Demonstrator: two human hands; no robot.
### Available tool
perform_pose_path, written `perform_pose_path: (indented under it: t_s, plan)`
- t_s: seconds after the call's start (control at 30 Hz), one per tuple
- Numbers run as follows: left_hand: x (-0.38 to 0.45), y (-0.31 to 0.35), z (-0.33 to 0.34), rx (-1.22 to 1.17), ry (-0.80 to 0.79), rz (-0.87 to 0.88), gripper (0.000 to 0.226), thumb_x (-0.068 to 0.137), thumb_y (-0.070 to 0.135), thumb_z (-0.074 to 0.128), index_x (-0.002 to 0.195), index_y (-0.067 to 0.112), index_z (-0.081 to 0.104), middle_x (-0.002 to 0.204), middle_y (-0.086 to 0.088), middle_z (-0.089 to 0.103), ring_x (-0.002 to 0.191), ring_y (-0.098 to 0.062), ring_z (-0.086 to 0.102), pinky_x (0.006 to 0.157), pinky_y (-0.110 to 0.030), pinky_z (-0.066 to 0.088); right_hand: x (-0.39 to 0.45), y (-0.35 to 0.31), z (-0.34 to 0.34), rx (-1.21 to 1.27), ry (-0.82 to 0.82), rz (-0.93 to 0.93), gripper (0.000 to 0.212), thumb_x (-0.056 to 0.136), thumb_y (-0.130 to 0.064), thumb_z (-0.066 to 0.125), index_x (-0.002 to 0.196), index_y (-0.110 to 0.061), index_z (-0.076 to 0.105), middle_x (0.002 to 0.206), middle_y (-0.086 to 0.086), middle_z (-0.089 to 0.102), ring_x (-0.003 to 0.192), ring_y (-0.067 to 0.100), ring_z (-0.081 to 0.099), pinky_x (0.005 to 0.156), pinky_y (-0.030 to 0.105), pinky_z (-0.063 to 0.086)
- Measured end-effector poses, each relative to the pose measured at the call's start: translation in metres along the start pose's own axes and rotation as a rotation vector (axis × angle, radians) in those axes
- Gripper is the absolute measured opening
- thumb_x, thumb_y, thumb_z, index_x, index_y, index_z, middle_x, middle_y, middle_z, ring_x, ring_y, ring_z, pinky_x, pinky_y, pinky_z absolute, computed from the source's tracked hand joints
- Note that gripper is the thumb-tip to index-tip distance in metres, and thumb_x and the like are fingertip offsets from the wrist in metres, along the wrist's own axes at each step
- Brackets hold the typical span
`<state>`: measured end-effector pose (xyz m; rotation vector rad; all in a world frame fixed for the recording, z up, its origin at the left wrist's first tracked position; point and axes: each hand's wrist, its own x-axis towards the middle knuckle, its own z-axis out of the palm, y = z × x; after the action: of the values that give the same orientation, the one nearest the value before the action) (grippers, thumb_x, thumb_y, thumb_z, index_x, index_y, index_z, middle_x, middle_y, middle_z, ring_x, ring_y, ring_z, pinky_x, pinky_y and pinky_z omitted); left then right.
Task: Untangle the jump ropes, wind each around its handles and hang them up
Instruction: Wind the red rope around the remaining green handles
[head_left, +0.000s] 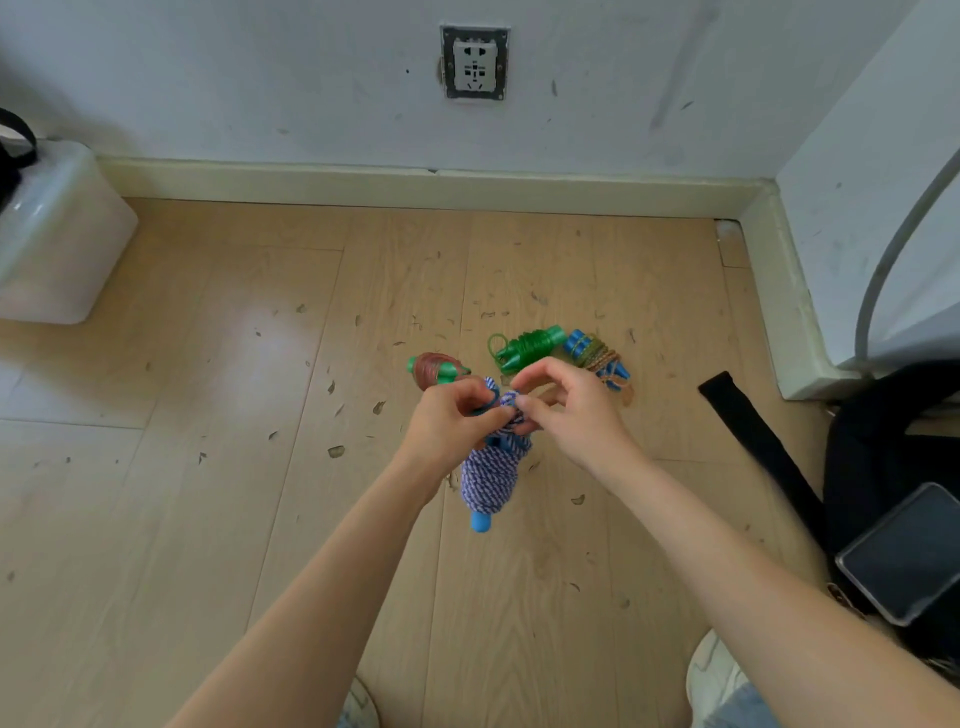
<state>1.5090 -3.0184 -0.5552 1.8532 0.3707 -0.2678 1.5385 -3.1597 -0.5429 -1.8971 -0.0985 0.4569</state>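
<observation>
Over a wooden floor near a room corner, the head view shows both hands held up in front of the skirting board. The bare floor spreads wide to the left as far as a translucent plastic container. The right is hemmed in by the wall corner, a black bag and a dark tablet lying on it. The left hand and the right hand meet at the top of a purple-and-white jump rope. Their fingers are curled and pinch the rope's loose end there. The rope is wound in tight turns round its blue handles, one rounded tip showing below the bundle. Behind the hands three wound ropes lie on the floor: a reddish rope on green handles, a green rope, and a brownish rope on blue handles, the last two just beside each other.
</observation>
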Motion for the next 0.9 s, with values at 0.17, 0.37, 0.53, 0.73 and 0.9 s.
perform_pose_path:
  t_s: [0.17, 0.37, 0.53, 0.73, 0.9]
  plan:
    - [0.022, -0.005, -0.002, -0.001, -0.030, -0.292, 0.021, 0.086, 0.012, 0.062, 0.067, 0.004, 0.055, 0.060, -0.006, 0.055, 0.038, -0.002, 0.054, 0.060, -0.026, 0.056, 0.024, 0.045, -0.035, -0.352, 0.274, 0.157, 0.013, 0.088, -0.007, 0.055, 0.094, -0.017, 0.061, 0.111, 0.004, 0.056, 0.088, 0.014, 0.055, 0.069, 0.018, 0.041]
    - [0.043, -0.004, 0.010, -0.352, 0.044, -0.490, 0.025, 0.079, 0.003, 0.067, 0.073, 0.011, 0.044, 0.057, -0.005, 0.048, 0.033, -0.004, 0.048, 0.041, -0.016, 0.048, 0.065, 0.098, -0.062, -0.733, 0.117, 0.268, 0.040, 0.083, -0.002, 0.059, 0.122, -0.011, 0.054, 0.138, 0.014, 0.036, 0.120, 0.033, 0.045, 0.100, 0.035, 0.037]
    - [0.055, 0.000, 0.024, -0.582, 0.014, -0.584, 0.013, 0.082, 0.001, 0.059, 0.084, 0.007, 0.048, 0.065, -0.003, 0.043, 0.043, -0.008, 0.048, 0.043, -0.017, 0.048, 0.064, 0.128, -0.049, -0.674, 0.182, 0.258, 0.031, 0.080, 0.004, 0.057, 0.106, -0.009, 0.048, 0.115, 0.015, 0.040, 0.093, 0.031, 0.050, 0.073, 0.030, 0.039]
    - [0.059, -0.001, 0.025, -0.788, 0.061, -0.658, 0.006, 0.081, 0.004, 0.055, 0.079, 0.004, 0.049, 0.059, -0.001, 0.045, 0.037, -0.005, 0.047, 0.042, -0.016, 0.047, 0.053, 0.112, -0.056, -0.495, 0.395, 0.204, 0.023, 0.084, -0.005, 0.058, 0.105, -0.009, 0.051, 0.099, 0.009, 0.064, 0.085, 0.024, 0.059, 0.072, 0.032, 0.046]
    - [0.055, 0.001, 0.012, -0.895, 0.241, -0.582, 0.031, 0.085, -0.001, 0.056, 0.114, -0.002, 0.046, 0.083, -0.012, 0.058, 0.050, -0.009, 0.064, 0.043, -0.018, 0.051, 0.055, 0.062, -0.081, -0.871, 0.222, 0.065, 0.021, 0.091, -0.019, 0.054, 0.110, -0.015, 0.064, 0.097, 0.010, 0.068, 0.085, 0.026, 0.060, 0.067, 0.032, 0.046]
